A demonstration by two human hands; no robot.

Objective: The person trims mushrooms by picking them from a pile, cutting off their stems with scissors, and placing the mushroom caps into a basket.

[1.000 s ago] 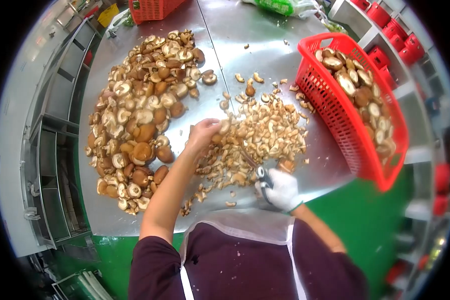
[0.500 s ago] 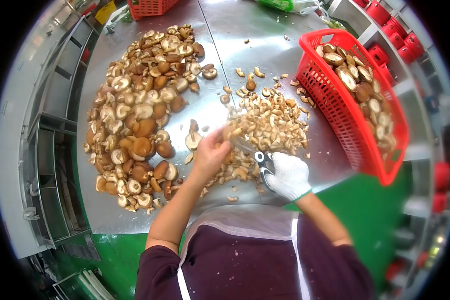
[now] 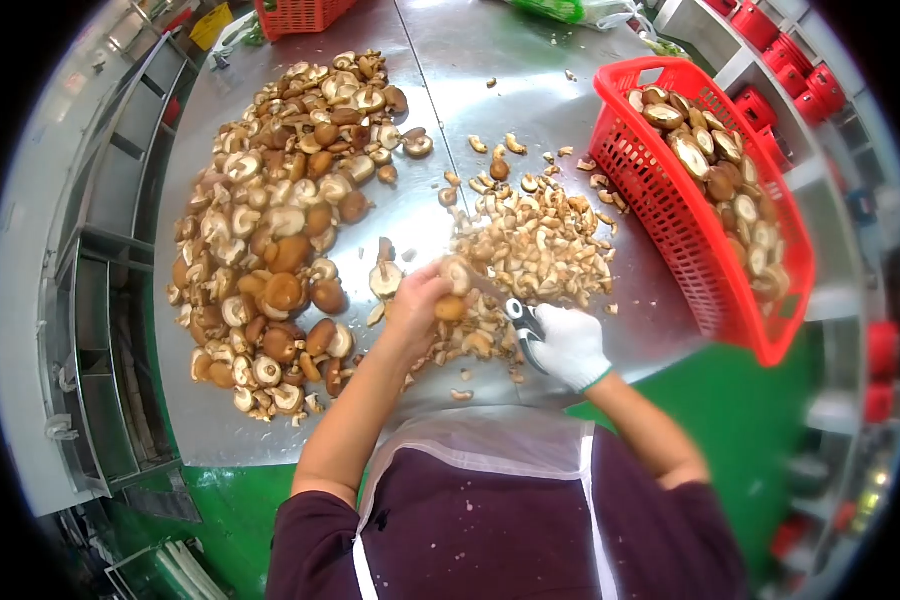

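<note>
My bare left hand [image 3: 415, 308] is closed on a shiitake mushroom [image 3: 457, 272], whose pale underside faces up. A brown cap [image 3: 450, 308] shows just below its fingers; whether the hand holds that too, I cannot tell. In a white knit glove, my right hand [image 3: 570, 347] grips scissors [image 3: 519, 318] with black-and-white handles. Their blades point toward the held mushroom and are hard to make out. Beneath and beyond both hands spreads a heap of cut mushroom stems [image 3: 540, 245]. A mushroom with its gills up [image 3: 385, 279] lies left of my left hand.
A large pile of whole shiitake [image 3: 285, 220] covers the left of the steel table [image 3: 450, 90]. On the right stands a tilted red basket [image 3: 660, 215] holding trimmed caps [image 3: 720, 165]. Another red basket [image 3: 305, 14] and a green bag [image 3: 555, 8] sit at the far edge.
The mushroom in my left hand, blurred before, now shows its pale underside more clearly. My right hand and the scissors have shifted slightly left.
</note>
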